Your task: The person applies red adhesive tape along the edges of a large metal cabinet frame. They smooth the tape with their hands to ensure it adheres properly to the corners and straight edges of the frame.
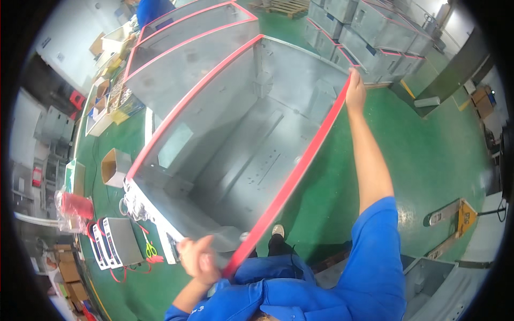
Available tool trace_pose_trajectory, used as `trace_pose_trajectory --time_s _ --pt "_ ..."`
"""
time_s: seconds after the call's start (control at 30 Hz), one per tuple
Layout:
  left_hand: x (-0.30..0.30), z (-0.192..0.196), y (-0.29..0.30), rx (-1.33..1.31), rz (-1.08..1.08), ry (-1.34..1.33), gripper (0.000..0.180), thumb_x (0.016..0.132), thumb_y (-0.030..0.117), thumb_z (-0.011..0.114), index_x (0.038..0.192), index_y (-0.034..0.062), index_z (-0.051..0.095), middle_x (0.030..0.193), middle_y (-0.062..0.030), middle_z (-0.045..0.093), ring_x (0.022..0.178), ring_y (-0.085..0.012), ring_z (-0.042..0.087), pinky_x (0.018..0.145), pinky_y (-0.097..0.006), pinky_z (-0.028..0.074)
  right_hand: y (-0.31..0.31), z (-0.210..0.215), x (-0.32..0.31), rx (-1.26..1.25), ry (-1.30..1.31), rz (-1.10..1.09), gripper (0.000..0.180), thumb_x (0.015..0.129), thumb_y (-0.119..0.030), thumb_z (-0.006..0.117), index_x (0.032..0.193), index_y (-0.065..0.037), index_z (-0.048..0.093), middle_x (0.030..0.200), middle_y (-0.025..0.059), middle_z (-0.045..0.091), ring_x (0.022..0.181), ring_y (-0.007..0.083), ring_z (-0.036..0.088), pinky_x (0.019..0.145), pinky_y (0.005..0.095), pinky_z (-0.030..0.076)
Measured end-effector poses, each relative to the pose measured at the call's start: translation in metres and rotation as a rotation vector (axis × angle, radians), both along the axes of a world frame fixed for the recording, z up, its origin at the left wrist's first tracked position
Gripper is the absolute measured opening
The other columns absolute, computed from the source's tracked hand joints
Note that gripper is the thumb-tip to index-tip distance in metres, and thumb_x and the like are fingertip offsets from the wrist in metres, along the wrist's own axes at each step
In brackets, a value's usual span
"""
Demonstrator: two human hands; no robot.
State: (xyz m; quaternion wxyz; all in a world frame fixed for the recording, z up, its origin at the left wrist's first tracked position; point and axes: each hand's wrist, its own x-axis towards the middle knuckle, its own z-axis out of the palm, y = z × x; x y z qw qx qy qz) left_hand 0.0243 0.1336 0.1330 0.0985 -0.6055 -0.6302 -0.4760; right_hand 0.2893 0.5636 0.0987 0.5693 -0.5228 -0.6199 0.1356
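A large grey metal box (251,155) with an open top stands on the green floor (428,155), and everything else is placed around it. A red strip (300,171) runs along the rim of the box on its near side. The right hand (355,92) is stretched out to the far corner of the box and is closed on the red strip there. The left hand (199,260) is at the near corner, curled into a grip on the lower end of the same strip. Inside the box I see only bare metal walls and a bottom plate with small holes. Behind the box stand more grey boxes with red rims (182,48). To the left of the box, an open cardboard carton (113,167) is on the floor; what is in it I cannot tell. Near the left hand lie yellow-handled scissors (150,249) and a grey flat case (122,241). To the right of the box is a yellow pallet jack (456,216).
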Motion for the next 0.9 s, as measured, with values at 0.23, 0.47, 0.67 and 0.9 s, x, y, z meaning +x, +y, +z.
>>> trace_pose_trajectory --time_s 0.23,0.47,0.67,0.9 --pt "0.052 0.009 0.012 -0.104 -0.216 0.035 0.037 0.073 0.025 0.058 0.099 -0.0019 0.061 0.057 0.0006 0.051 0.049 -0.0155 0.043 0.061 -0.029 0.032 -0.06 -0.001 -0.011 -0.031 -0.057 0.247 0.045 0.094 -0.028 0.03 0.122 0.005 0.043 0.13 0.0198 0.04 0.126 0.0292 0.032 0.102 0.0329 0.027" --pt "0.005 0.013 0.003 -0.046 -0.522 0.146 0.053 0.068 0.029 0.066 0.109 -0.002 0.054 0.078 -0.0088 0.057 0.075 -0.0234 0.054 0.079 -0.04 0.041 -0.329 0.018 -0.061 0.23 -0.365 0.437 0.037 0.088 -0.01 0.036 0.117 0.011 0.045 0.124 0.0269 0.043 0.119 0.0431 0.037 0.1 0.044 0.03" --pt "-0.115 0.036 0.045 -0.159 -0.71 0.495 0.078 0.061 0.054 0.066 0.113 -0.0019 0.051 0.077 -0.0094 0.054 0.077 -0.0272 0.053 0.083 -0.041 0.041 -0.461 0.0 -0.099 0.22 -0.271 0.339 0.042 0.091 -0.017 0.028 0.116 0.013 0.044 0.123 0.0269 0.043 0.119 0.0395 0.039 0.1 0.0434 0.031" --pt "-0.12 0.023 0.053 -0.437 -0.714 0.534 0.051 0.061 0.054 0.066 0.069 0.0037 0.063 0.055 -0.0099 0.058 0.058 -0.029 0.06 0.053 -0.036 0.045 -0.432 -0.055 -0.147 -0.087 0.89 -0.088 0.056 0.092 -0.039 0.027 0.131 0.001 0.027 0.135 0.0147 0.03 0.123 0.0286 0.032 0.103 0.0395 0.026"
